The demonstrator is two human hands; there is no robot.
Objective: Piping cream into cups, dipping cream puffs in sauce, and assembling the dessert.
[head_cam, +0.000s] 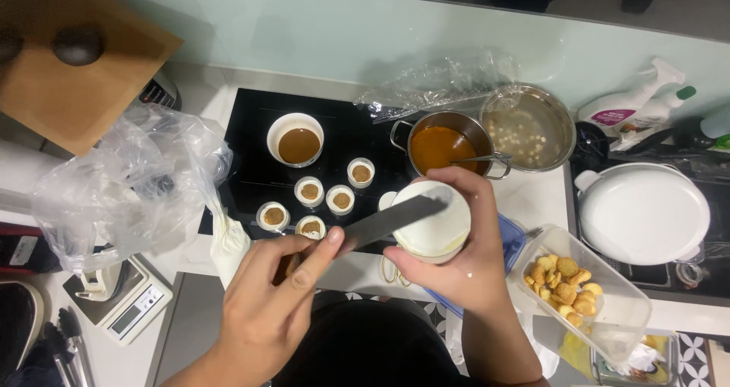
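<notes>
Seen from above, a person's right hand [464, 258] cups a round white cup [435, 221] filled with pale, smooth cream, fingers wrapped tight around its wall. The left hand [270, 303] clamps the handle of a long flat metal spatula [391, 221], forefinger pressed along it, the dull grey blade lying across the cup's rim. Both are held just above the near edge of the white table [532, 197].

Behind them, on a glossy black cooktop [251, 136], stand five small white ramekins [309, 191] with brown filling and a wider white bowl [295, 138] of brown liquid. To the right sits a steel pot [441, 145] of orange-brown sauce with a utensil resting inside, and beside it a shiny steel bowl [532, 128] holding pale round lumps in cloudy liquid, crumpled cling film [433, 87] draped over it.

A clear rectangular plastic tub [601, 296] near the right wrist holds small golden biscuits [563, 280]. Farther right lies a round white lidded dish [645, 214]. At left, a rumpled clear plastic bag [129, 182] sits above a white kitchen scale [125, 299], with a white piping bag [226, 242] just beside
</notes>
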